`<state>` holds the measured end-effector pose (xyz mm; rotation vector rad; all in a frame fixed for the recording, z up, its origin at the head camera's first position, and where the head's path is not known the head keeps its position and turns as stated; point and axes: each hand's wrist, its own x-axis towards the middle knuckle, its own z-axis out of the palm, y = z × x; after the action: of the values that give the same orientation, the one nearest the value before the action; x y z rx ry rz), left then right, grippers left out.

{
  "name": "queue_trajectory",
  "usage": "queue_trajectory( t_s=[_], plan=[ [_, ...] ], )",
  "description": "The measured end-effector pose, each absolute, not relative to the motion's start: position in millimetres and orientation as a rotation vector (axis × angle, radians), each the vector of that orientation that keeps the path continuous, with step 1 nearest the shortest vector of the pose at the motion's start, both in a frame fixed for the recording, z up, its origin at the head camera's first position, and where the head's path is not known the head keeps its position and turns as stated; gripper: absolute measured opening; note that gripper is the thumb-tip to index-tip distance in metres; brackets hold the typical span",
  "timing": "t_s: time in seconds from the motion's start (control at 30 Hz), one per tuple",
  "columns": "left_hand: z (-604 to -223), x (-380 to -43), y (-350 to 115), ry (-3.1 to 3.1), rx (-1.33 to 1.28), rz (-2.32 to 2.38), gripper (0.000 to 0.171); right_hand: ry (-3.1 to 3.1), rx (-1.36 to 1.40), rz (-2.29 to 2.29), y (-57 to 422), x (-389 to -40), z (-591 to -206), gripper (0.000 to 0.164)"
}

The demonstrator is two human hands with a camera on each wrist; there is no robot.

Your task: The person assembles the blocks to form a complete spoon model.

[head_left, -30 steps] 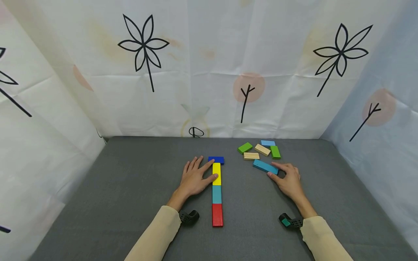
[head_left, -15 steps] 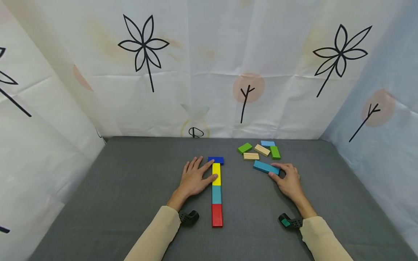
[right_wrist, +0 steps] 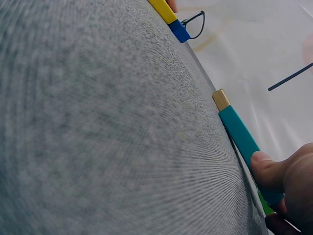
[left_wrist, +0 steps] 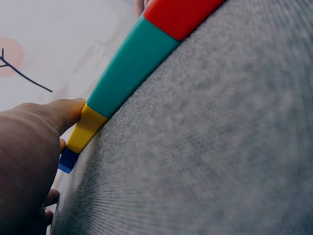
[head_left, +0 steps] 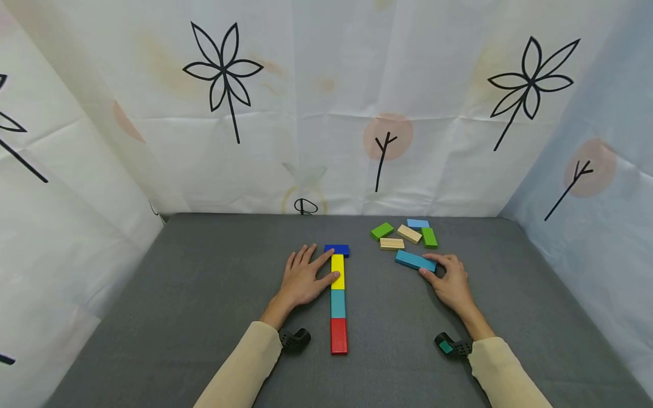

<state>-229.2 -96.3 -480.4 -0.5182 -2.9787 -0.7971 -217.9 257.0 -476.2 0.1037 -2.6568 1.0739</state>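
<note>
A column of blocks lies on the grey table: a red block (head_left: 339, 336) nearest, then a teal block (head_left: 338, 304), a yellow block (head_left: 338, 266), and a dark blue block (head_left: 336, 250) set crosswise at the far end. My left hand (head_left: 303, 279) lies beside it with fingers spread, thumb on the yellow block and index fingertip at the dark blue one. Right of the column, my right hand (head_left: 450, 283) pinches the near end of a long blue block (head_left: 415, 260) between thumb and fingers. In the right wrist view the thumb presses this block's (right_wrist: 239, 129) side.
Behind the long blue block lie two wooden blocks (head_left: 391, 244), two green blocks (head_left: 382, 230) and a light blue block (head_left: 418, 224). The grey cloth table (head_left: 204, 317) ends at a white patterned curtain (head_left: 326, 113).
The long blue block shifted very slightly to the right with my right hand. My left hand and the column have stayed in place.
</note>
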Motion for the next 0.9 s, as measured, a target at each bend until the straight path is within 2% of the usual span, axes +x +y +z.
queue_trajectory(
  t_s=[0.43, 0.9],
  plan=[
    [-479, -229, -98, -2.986, -0.501, -0.798, 0.065, -2.604, 0.121, 1.156, 255, -219, -473, 0.037],
    [-481, -230, -96, -2.977, -0.507, -0.813, 0.065, -2.555, 0.304, 1.228, 236, -222, -451, 0.036]
  ],
)
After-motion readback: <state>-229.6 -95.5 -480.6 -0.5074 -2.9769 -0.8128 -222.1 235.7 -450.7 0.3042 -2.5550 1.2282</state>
